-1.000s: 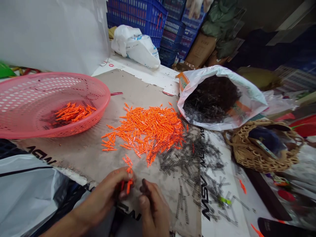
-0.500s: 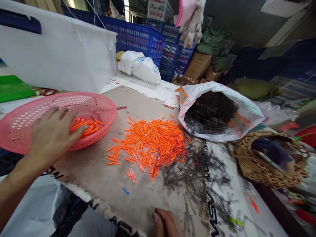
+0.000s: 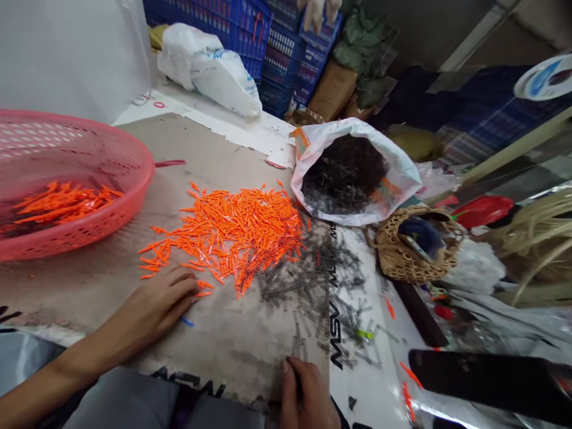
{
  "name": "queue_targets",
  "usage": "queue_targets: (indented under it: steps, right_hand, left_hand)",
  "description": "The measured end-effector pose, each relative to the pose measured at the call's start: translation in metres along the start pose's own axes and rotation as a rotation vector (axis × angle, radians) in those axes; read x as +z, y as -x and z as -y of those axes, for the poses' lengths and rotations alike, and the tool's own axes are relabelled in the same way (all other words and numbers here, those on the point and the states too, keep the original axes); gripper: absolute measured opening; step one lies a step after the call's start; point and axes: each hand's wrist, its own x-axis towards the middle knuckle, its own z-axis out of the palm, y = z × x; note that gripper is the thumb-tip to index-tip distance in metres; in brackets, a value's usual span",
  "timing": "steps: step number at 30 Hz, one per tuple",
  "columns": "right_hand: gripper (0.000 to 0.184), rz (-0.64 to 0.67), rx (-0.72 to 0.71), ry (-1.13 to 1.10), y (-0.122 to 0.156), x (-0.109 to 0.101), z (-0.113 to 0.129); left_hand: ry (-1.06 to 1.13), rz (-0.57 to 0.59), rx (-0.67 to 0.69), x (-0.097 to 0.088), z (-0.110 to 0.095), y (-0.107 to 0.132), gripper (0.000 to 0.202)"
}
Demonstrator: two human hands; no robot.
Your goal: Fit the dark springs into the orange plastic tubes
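Observation:
My left hand (image 3: 154, 307) lies on the cardboard sheet (image 3: 84, 292), its fingertips at the lower edge of a heap of small orange plastic pieces (image 3: 232, 232). It touches a few stray orange pieces and shows nothing held. A small blue piece (image 3: 187, 322) lies just under those fingers. My right hand (image 3: 306, 393) rests at the sheet's near edge with its fingers curled, and whatever they cover is hidden. Grey metal springs (image 3: 308, 286) lie scattered to the right of the heap. More orange pieces (image 3: 62, 202) sit in a pink perforated plastic basket (image 3: 143, 173) at far left.
A white sack (image 3: 393, 173) holds a dark mass of springs. Beside it stands a woven basket (image 3: 415, 250). A printed white sheet (image 3: 357, 387) lies under the loose springs, and a black object (image 3: 487, 381) lies at lower right. Blue crates (image 3: 286, 71) are stacked behind.
My left hand has moved from the pink basket back to the cardboard beside the orange heap. The view has swung right, so everything sits further left. My right hand stays near the sheet's edge.

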Motion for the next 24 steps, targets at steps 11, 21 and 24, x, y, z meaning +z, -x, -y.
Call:
queue_targets:
  steps: [11,21,24]
  right_hand:
    - [0.045,0.056,-0.061,0.397,-0.011,0.007,-0.018]
    - [0.031,0.106,-0.098,-0.005,-0.016,0.027,0.003]
    - [0.024,0.146,-0.069,-0.183,-0.016,0.034,0.014]
  left_hand:
    - [1.142,0.168,-0.768,0.009,-0.064,-0.001,0.022]
    - [1.358,0.149,-0.895,0.024,-0.079,0.006,0.043]
    - [1.409,0.173,-0.887,0.026,-0.078,0.009,0.034]
